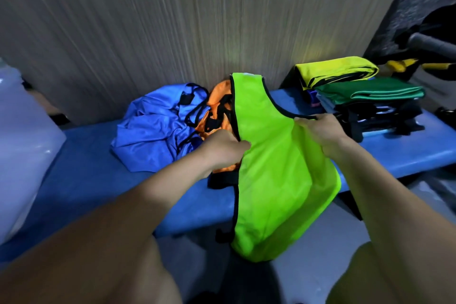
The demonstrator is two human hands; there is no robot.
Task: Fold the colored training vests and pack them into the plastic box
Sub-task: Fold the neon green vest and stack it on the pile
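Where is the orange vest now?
In the head view, the orange vest lies crumpled on the blue bench, between the blue vest and the held green vest.

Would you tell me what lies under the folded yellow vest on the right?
Under the yellow vest lies a folded green vest, then dark folded items with black trim; their colours and number are hidden in the stack.

orange vest [218, 106] mostly hidden behind green vest [276, 168], plastic box [22, 140] cut off left

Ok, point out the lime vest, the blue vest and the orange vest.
lime vest [278, 170]: head view, middle of its front panel.
blue vest [150, 131]: head view, crumpled middle.
orange vest [219, 96]: head view, upper part by the wall.
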